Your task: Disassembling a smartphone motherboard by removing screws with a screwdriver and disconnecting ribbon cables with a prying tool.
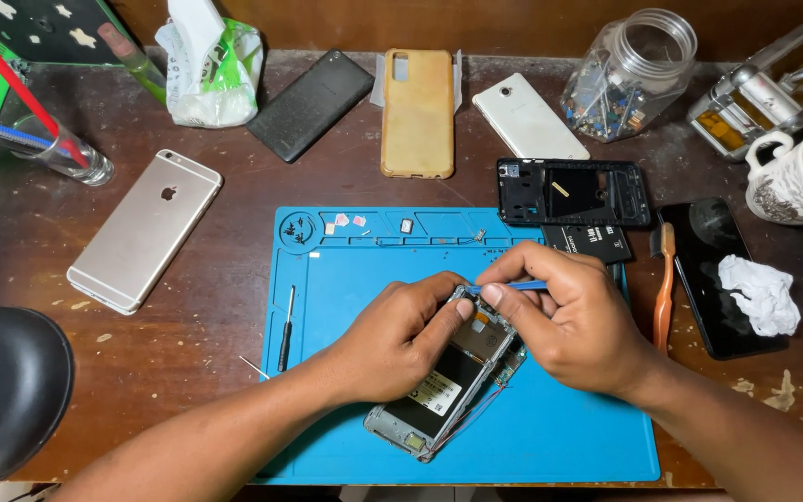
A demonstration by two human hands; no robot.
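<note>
An opened phone [448, 386] with its back removed lies tilted on the blue repair mat [569, 437], showing circuit parts and thin wires. My left hand [400, 335] grips its upper left side, thumb pressing on the frame. My right hand [564, 316] pinches a thin blue pry tool [518, 286], whose tip rests at the top edge of the opened phone.
On the mat lie a black screwdriver [286, 328] and small parts in the top tray. Around are a silver phone [146, 231], black phone [311, 104], tan case [417, 112], white phone [529, 116], black frame [573, 192], battery [589, 242], brush [664, 288], jar [629, 74], mug [796, 175].
</note>
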